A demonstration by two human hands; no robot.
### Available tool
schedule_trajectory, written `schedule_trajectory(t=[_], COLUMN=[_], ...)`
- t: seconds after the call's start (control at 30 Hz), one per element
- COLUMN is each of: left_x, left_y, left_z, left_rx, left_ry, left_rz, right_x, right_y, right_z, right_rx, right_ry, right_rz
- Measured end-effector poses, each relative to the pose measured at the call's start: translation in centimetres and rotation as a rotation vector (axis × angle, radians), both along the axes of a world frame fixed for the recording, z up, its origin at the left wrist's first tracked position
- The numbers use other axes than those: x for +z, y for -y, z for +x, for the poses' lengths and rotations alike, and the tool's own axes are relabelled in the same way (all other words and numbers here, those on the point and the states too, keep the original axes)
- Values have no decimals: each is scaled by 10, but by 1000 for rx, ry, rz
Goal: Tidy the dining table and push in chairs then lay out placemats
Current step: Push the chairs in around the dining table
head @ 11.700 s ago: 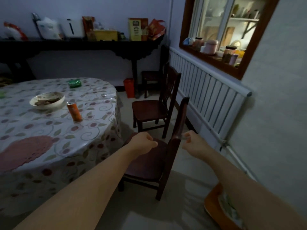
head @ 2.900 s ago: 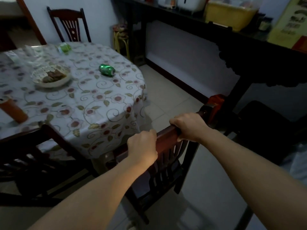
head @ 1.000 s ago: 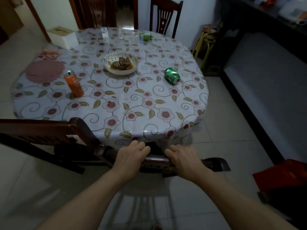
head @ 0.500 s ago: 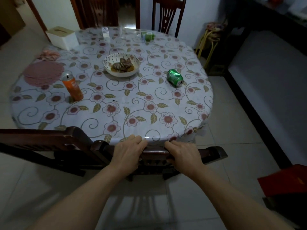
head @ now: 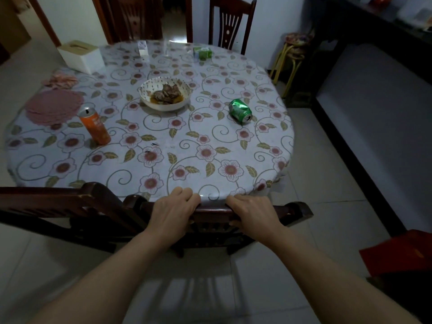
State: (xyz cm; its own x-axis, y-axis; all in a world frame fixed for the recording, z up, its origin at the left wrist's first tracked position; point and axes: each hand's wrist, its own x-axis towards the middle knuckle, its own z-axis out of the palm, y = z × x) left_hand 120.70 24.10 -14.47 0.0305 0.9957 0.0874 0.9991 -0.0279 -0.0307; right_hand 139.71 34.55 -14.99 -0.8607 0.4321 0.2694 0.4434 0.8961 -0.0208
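At the near edge of the table [head: 268, 146], the chair [head: 294, 210] is now pushed closer in than a moment ago, its top rail gripped by the left hand [head: 174, 210] and the right hand [head: 253, 212], so this chair is nearly done.

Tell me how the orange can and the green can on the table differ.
The orange can stands upright; the green can lies on its side. The orange can looks taller and slimmer, the green can shorter and stouter. The orange can sits left of the bowl, the green can right of it. Both are drink cans resting on the flowered tablecloth, untouched by either hand.
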Motion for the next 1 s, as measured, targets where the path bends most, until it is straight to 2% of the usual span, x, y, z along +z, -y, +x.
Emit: schedule_trajectory(t=[0.13, 0.27, 0.33, 0.47, 0.63, 1.0], left_x=[-5, -11, -11, -7, -1, -6], left_y=[12, 16, 17, 18, 10, 10], left_z=[-4, -11, -12, -3, 5, 18], left_rx=[58, 83, 104, 117, 130, 90], left_ry=[31, 63, 59, 28, 30, 109], left_rz=[-46, -25, -36, -25, 23, 112], right_x=[-6, -3, 1, -5, -4, -4], right_y=[10, 5, 2, -1, -19, -19], right_z=[7, 16, 23, 32, 38, 51], right_rx=[-15, -88, -131, -153, -96, -92], right_ry=[44, 116, 200, 172, 33, 55], right_rz=[40, -4, -106, -133, -18, -14])
